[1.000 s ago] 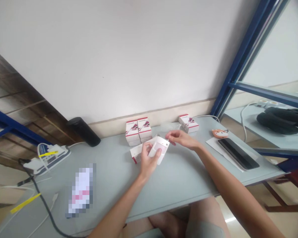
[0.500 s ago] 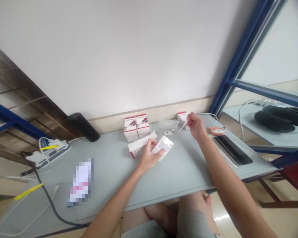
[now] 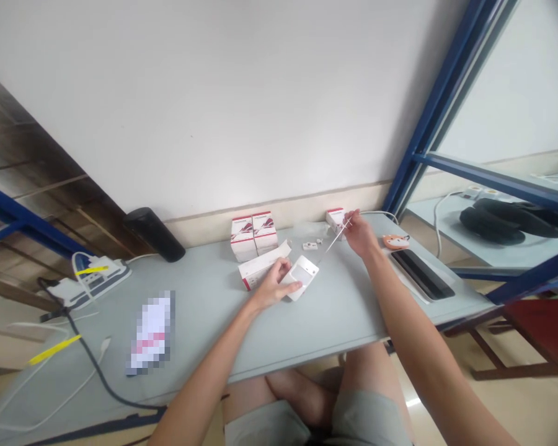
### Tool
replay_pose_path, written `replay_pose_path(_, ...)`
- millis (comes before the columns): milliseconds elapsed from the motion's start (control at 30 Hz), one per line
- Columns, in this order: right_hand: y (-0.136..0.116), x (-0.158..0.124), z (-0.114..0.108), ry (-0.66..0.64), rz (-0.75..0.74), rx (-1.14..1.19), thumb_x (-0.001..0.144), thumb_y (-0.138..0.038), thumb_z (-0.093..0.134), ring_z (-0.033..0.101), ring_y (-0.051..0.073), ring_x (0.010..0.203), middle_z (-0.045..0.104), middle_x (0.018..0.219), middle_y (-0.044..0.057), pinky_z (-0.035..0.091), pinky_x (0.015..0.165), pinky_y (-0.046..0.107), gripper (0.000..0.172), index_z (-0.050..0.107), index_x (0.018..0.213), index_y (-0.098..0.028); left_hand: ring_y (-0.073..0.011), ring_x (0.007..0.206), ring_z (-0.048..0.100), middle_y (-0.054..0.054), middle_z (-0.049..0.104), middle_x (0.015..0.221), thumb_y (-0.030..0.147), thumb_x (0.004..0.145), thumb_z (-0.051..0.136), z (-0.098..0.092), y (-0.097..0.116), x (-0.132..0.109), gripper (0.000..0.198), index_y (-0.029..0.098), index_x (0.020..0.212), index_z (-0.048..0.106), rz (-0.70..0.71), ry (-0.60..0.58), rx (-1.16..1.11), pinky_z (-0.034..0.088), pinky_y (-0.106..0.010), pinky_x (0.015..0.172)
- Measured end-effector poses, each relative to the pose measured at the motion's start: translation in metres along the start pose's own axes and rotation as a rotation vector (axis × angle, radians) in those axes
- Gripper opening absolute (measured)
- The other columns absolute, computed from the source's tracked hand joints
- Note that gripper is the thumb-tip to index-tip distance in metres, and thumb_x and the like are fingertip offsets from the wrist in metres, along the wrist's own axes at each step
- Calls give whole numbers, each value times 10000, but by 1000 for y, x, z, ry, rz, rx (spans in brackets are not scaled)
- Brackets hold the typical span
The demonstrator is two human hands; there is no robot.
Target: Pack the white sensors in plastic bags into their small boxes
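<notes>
My left hand point(image 3: 275, 285) is closed around a white rectangular device point(image 3: 302, 272) with a greyish panel, held tilted above the table. Between the fingers of my right hand point(image 3: 359, 232) is a thin pale rod point(image 3: 335, 238), slanting down to the left. Its far tip comes close to the device's upper right corner; whether they touch I cannot tell. Beside my left hand lies an opened white box point(image 3: 260, 266) with a red end. A small white part point(image 3: 309, 246) and a smaller white piece point(image 3: 320, 241) lie between my hands, further back.
Two red-and-white boxes point(image 3: 253, 235) stand near the wall, another small box point(image 3: 335, 215) behind my right hand. A black cylinder point(image 3: 154, 234), a power strip point(image 3: 95, 282) and cables are on the left. An orange-and-white object point(image 3: 395, 241) and a black slab point(image 3: 422, 274) sit on the right.
My right hand has moved slightly left with the rod, whose tip is now nearer the device. My left hand still holds the device. The view has shifted a little.
</notes>
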State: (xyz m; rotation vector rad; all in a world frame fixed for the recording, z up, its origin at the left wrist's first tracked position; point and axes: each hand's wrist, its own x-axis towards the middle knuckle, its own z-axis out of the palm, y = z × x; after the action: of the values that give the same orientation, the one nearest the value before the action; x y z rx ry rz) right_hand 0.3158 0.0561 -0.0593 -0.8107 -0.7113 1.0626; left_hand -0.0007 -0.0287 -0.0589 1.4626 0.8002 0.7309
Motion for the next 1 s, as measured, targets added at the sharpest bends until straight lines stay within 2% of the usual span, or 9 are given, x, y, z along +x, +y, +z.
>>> replay_pose_path(100,4,0,-1,-52,32,101,724,-586,881,497,103,593,561,741,-55,487,556,247,473,555,815,-257,-140,827,579,31,539,935,433,734,870,-1,-3,1,554,242,982,413,49,-8,46,435,-231,713)
replay_pose_path(233,6,-1,-4,-119,80,176,714,-394,924,461,72,545,505,697,-100,476,541,222,417,584,916,-264,-151,869,562,22,531,940,420,744,860,-1,-9,3,526,241,992,432,85,-4,80,435,-234,739)
replay_pose_path(367,4,-3,-5,-76,77,192,696,-244,913,457,64,516,440,641,-137,464,528,209,457,588,1015,-286,-160,875,571,14,555,954,432,745,856,0,-11,4,523,241,1003,443,67,8,62,440,-241,742)
replay_pose_path(467,2,-4,-2,-33,72,187,718,-270,908,476,69,512,464,632,-141,477,532,222,445,578,1017,-286,-160,863,581,17,566,948,440,735,860,1,-11,3,540,242,1009,439,48,17,38,436,-242,737)
replay_pose_path(667,2,-7,0,-36,75,169,785,-417,889,532,66,512,616,712,-99,537,516,229,352,594,908,-271,-146,834,582,26,563,953,436,748,856,1,-8,1,543,248,1008,419,23,5,8,433,-235,715)
replay_pose_path(800,4,-5,-2,-6,92,154,816,-389,871,544,68,517,653,771,-56,557,503,220,301,615,884,-246,-144,835,578,26,547,943,415,764,854,0,-10,2,535,244,1000,406,31,-5,0,433,-235,717)
replay_pose_path(1000,8,-4,-4,-46,94,151,789,-339,883,543,77,553,625,789,-55,551,526,219,309,619,912,-238,-138,848,550,30,522,935,401,764,862,-3,-14,4,536,237,936,382,72,-16,-2,410,-230,723)
